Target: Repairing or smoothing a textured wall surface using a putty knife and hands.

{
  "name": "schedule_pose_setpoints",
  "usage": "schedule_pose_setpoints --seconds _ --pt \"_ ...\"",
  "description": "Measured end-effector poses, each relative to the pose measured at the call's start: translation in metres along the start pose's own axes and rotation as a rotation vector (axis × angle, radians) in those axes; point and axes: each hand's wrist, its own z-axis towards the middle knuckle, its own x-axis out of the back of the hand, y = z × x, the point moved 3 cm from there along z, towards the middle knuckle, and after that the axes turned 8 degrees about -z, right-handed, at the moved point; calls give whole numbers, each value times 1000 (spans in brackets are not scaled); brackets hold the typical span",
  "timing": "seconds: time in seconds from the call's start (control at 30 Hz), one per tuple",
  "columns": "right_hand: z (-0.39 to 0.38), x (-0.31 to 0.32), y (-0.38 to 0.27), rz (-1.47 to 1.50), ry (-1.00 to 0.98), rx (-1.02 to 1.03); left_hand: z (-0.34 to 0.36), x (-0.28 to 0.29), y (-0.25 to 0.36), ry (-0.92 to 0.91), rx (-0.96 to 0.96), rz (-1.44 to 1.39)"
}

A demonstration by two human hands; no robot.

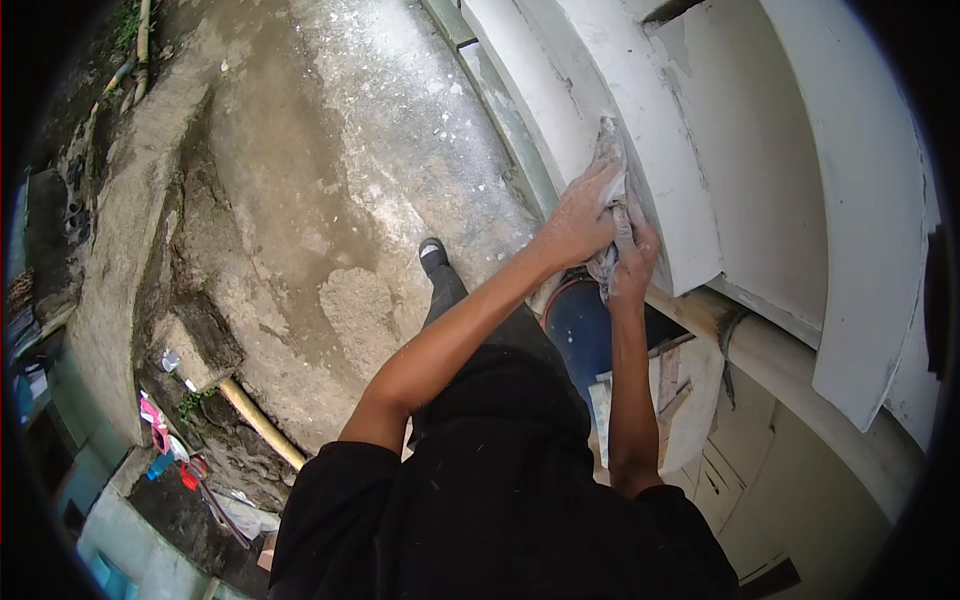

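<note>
- Left hand (580, 218): fingers curled closed on a grey wad (609, 143), its kind unclear.
- Right hand (636, 258): just beside the left, fingers bent round the same wad.
- The wad lies along the white panel's (655, 140) left edge, near its lower end; contact cannot be told.
- Blue bucket (580, 335): below the hands.

You had soft, diffuse daylight with faint shadows — the floor (370, 150) gleamed pale near the top, your shirt (490, 490) was almost black, and the panels (660, 170) curved near the dark, blurred rim.
</note>
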Motion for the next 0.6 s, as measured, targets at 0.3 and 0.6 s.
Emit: schedule_pose_setpoints --seconds 0.3,0.6 --pt "-72 23 15 57 59 -83 -62 -35 5 -90 84 -45" --pt "-14 -27 2 11 149 124 -4 13 -12 -56 42 -66"
